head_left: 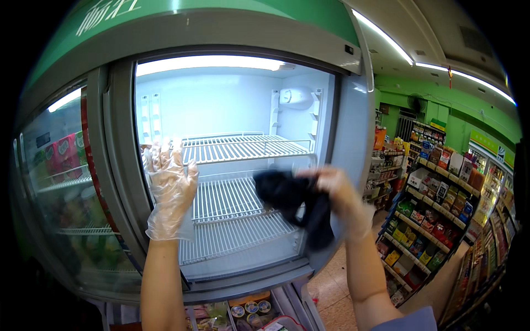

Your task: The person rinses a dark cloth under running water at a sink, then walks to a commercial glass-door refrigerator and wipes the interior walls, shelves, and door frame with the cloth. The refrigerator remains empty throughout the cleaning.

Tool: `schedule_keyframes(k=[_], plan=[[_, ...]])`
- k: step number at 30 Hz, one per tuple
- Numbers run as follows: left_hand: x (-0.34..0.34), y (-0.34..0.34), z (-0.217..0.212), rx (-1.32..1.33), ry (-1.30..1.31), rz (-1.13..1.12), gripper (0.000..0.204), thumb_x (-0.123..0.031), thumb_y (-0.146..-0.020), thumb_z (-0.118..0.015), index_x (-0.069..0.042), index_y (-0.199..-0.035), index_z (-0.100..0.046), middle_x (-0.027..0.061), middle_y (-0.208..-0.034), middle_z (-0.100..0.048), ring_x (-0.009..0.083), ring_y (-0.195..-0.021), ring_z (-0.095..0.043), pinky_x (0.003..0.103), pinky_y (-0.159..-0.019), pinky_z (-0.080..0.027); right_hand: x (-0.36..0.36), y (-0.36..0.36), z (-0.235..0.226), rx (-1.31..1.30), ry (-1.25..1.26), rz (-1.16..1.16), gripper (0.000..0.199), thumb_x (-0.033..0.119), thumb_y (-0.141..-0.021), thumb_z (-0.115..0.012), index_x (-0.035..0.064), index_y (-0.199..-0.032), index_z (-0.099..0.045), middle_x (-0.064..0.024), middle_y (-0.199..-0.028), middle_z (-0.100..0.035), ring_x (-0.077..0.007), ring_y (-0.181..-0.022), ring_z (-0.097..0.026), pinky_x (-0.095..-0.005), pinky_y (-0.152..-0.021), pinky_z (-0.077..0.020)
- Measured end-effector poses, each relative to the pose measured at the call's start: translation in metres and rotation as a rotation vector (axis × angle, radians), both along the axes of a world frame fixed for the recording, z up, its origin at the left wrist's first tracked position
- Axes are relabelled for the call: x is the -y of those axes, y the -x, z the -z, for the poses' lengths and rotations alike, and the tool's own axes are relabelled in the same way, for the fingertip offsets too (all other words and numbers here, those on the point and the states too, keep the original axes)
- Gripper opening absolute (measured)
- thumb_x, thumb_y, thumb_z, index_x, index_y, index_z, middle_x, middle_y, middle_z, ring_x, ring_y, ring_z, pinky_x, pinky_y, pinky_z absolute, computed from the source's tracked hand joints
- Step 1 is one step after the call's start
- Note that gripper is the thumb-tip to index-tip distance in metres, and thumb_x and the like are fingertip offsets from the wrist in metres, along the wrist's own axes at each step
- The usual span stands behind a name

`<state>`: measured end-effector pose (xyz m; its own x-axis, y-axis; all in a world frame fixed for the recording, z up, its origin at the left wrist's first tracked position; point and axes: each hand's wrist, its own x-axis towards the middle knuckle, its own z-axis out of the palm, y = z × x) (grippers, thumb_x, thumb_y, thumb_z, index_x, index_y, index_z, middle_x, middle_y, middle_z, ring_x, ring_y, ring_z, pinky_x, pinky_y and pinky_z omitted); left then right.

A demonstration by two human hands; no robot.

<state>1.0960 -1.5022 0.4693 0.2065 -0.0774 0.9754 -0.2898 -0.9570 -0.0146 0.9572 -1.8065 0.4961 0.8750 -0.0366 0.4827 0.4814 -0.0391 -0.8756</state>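
Observation:
My left hand (170,179), in a clear plastic glove, is raised at the left side of a lit display fridge's opening, its fingers stretched out and apart. It overlaps the left end of the top wire shelf (248,148); whether it touches the shelf I cannot tell. My right hand (337,190), gloved the same way and smeared by motion, grips a dark cloth (292,201). The cloth hangs bunched in front of the middle wire shelf (226,199). Below lies a lower wire shelf (237,243). All three white shelves carry no goods.
A closed glass door (72,193) with goods behind it stands on the left. Under the fridge sill (254,284), a case holds packaged food and round tubs (251,307). A snack rack (425,220) and tiled floor (331,287) are to the right.

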Motion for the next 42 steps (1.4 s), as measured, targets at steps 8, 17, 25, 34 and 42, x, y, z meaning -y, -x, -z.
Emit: schedule_keyframes(k=[8,17,25,34,42], plan=[[0.067,0.137,0.112,-0.934,0.328,1.044,0.085,-0.043,-0.092,-0.064,0.002,-0.151,-0.022,0.0315,-0.145,-0.039,0.0392,-0.138,-0.038,0.046,-0.115,-0.029,-0.026,0.052,0.130,-0.274,-0.479,-0.208,0.027,-0.003,-0.090,-0.057,-0.0043,-0.116,-0.065,-0.0112,-0.107,-0.070,-0.0160,-0.095,-0.067,-0.0267,-0.088,-0.0539],[0.071,0.137,0.156,-1.166,0.881,1.213,0.024,-0.005,-0.086,-0.067,-0.003,-0.110,-0.066,0.0008,-0.085,-0.062,0.0114,-0.080,-0.059,0.027,-0.075,-0.049,-0.009,0.081,0.131,-0.131,0.011,0.026,0.030,-0.005,-0.094,-0.051,-0.0012,-0.119,-0.066,-0.0061,-0.108,-0.068,-0.0121,-0.097,-0.061,-0.0236,-0.091,-0.0471],[0.038,0.152,0.141,-1.053,0.319,0.769,0.035,0.007,-0.078,-0.057,-0.003,-0.109,-0.068,0.0166,-0.103,-0.064,0.0323,-0.100,-0.064,0.037,-0.088,-0.049,-0.012,0.078,0.120,-0.090,-0.171,0.025,0.024,-0.003,-0.093,-0.053,-0.0022,-0.112,-0.069,-0.0049,-0.100,-0.070,-0.0106,-0.089,-0.063,-0.0220,-0.083,-0.0499],[0.056,0.161,0.171,-1.160,1.739,1.523,0.040,-0.040,-0.098,-0.057,-0.007,-0.119,-0.060,0.0088,-0.117,-0.066,0.0244,-0.114,-0.061,0.042,-0.102,-0.047,0.002,0.073,0.115,-0.185,-0.531,-0.146,0.035,-0.002,-0.091,-0.057,-0.0056,-0.126,-0.056,-0.0110,-0.105,-0.066,-0.0162,-0.088,-0.066,-0.0245,-0.082,-0.0549],[0.019,0.165,0.174,-1.742,1.891,1.562,0.055,-0.033,-0.099,-0.032,0.009,-0.127,-0.051,0.0279,-0.124,-0.060,0.0377,-0.118,-0.058,0.047,-0.106,-0.044,0.041,0.088,0.155,-0.281,-0.425,-0.130,0.059,-0.011,-0.076,-0.064,-0.0092,-0.133,-0.048,-0.0144,-0.121,-0.056,-0.0206,-0.102,-0.061,-0.0265,-0.092,-0.0512]])
